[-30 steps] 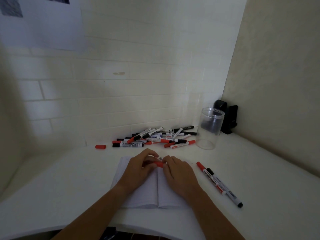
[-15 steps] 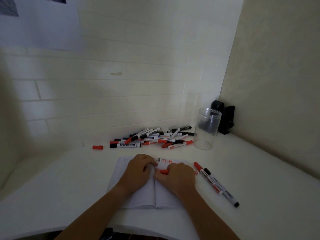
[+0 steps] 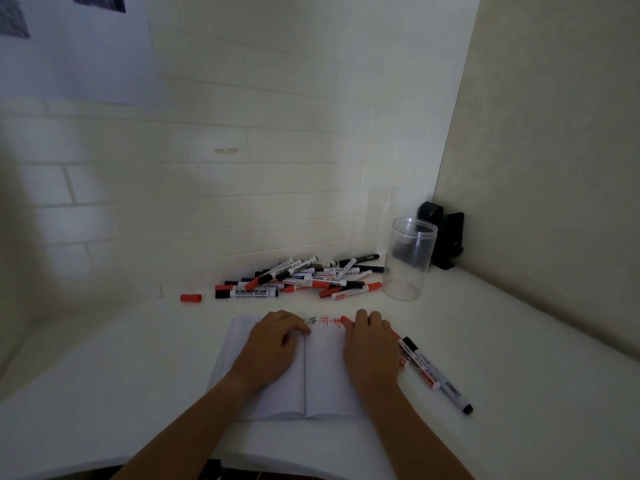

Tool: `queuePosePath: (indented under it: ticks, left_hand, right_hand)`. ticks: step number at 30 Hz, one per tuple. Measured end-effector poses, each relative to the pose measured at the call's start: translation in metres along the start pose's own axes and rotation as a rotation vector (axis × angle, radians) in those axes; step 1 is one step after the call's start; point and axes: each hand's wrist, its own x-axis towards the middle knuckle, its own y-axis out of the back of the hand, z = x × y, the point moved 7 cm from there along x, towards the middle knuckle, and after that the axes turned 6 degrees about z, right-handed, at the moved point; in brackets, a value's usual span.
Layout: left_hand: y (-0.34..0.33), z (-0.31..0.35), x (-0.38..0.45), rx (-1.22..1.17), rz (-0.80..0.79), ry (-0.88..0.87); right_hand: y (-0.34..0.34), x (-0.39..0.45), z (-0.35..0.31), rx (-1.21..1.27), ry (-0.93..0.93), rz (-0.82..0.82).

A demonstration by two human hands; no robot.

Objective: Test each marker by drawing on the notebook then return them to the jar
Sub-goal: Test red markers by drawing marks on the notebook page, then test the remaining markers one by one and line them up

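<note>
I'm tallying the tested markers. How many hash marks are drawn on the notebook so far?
3, in a row along the notebook's top edge: one black hash nearest the spine, then two red hashes rightward. The right hand may hide more.

Hands point(image 3: 273, 344) on open notebook point(image 3: 323, 379)

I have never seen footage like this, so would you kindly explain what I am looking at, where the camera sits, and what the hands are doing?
There is no machine here: a person wears a wide-angle camera on the head, looking down at their own two hands on a white desk. The left hand rests on an open notebook, which bears small hash marks in black and red. The right hand grips a red marker at the page's top edge. Two more markers lie right of the notebook. Further back sit a pile of markers, a loose red cap and a clear jar, which looks empty.
</note>
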Motion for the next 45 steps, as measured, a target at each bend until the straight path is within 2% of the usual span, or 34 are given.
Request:
queuePosePath:
  ticks: [4,7,10,12,14,17,20,21,23,25,28,31,38,42,45]
  left_hand:
    - [0.001,-0.002,0.000,-0.020,0.007,0.022]
    - [0.003,-0.001,0.001,-0.041,0.018,0.035]
    - [0.008,-0.002,0.002,-0.098,0.046,0.103]
    - [0.012,-0.006,0.002,-0.124,0.087,0.179]
    - [0.015,-0.013,0.004,-0.115,0.121,0.263]
    - [0.021,-0.028,0.011,-0.095,0.129,0.386]
    - [0.033,-0.046,0.021,-0.057,0.248,0.475]
    - [0.039,-0.051,0.023,-0.008,0.308,0.485]
    - [0.054,-0.057,0.028,0.247,0.405,0.452]
    - [0.065,-0.072,0.033,0.490,0.427,0.421]
    - [0.073,-0.105,0.031,0.577,0.411,0.529]
    - [0.068,-0.123,0.029,0.584,0.361,0.672]
    - [0.067,-0.116,0.032,0.603,0.424,0.611]
    - [0.073,-0.108,0.031,0.569,0.504,0.556]
    - [0.075,-0.103,0.031,0.665,0.491,0.548]
  right_hand:
    - [-0.002,0.001,0.028,-0.094,-0.153,-0.107]
    - [0.005,0.006,0.046,-0.094,-0.231,-0.081]
    - [0.008,0.011,0.028,0.196,-0.063,-0.044]
    - [0.000,0.004,0.002,0.327,0.137,-0.128]
    - [-0.011,-0.002,-0.016,0.311,0.281,-0.177]
    - [-0.022,0.003,-0.020,0.245,0.284,-0.228]
    - [-0.031,0.016,-0.029,0.163,0.308,-0.293]
    - [-0.034,0.021,-0.033,0.158,0.316,-0.303]
    - [-0.045,0.034,-0.043,0.180,0.352,-0.299]
    - [-0.058,0.049,-0.052,0.291,0.377,-0.271]
    - [-0.076,0.064,-0.072,0.439,0.436,-0.221]
    - [-0.092,0.073,-0.084,0.454,0.468,-0.185]
    - [-0.108,0.074,-0.081,0.290,0.440,-0.246]
    - [-0.108,0.074,-0.081,0.296,0.458,-0.226]
    - [-0.109,0.073,-0.079,0.289,0.436,-0.245]
